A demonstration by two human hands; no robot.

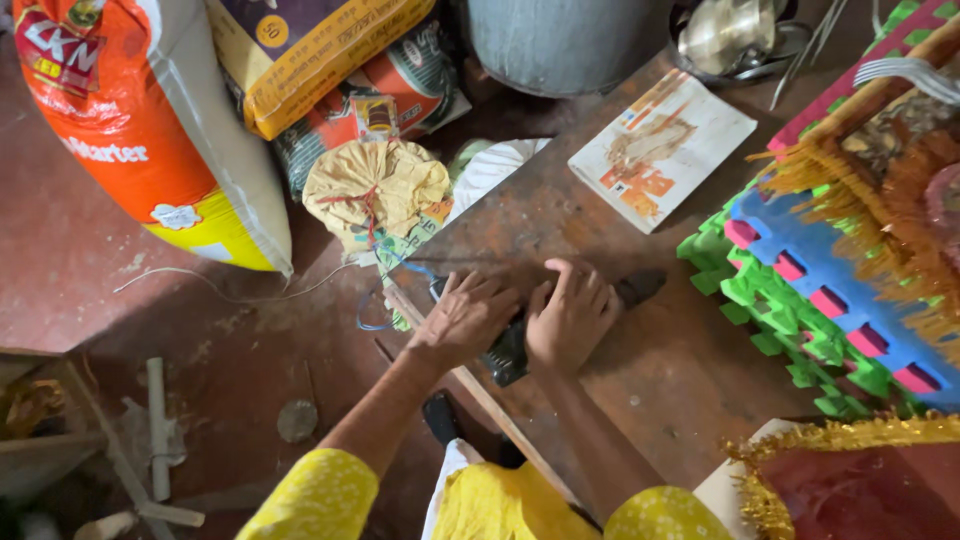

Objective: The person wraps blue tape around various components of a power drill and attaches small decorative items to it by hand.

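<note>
Dark tool (515, 350) lies pressed beneath left hand (468, 318) and right hand (572, 315).

Setting: my storeroom corner in a home, floor-level. Evidence: worn red cement floor (90, 270); stacked feed sacks, one orange and white (150, 120), one yellow and purple (310, 50); grey metal drum (560, 40); steel vessels (730, 35); interlocking foam mats (800, 290); tinsel-trimmed decorations (850, 435); cloth bundle tied with string (375, 190).

Both hands (520, 320) press side by side on a dark tool (510, 355) lying on the table (680, 380), sacks (150, 130) beyond.
</note>
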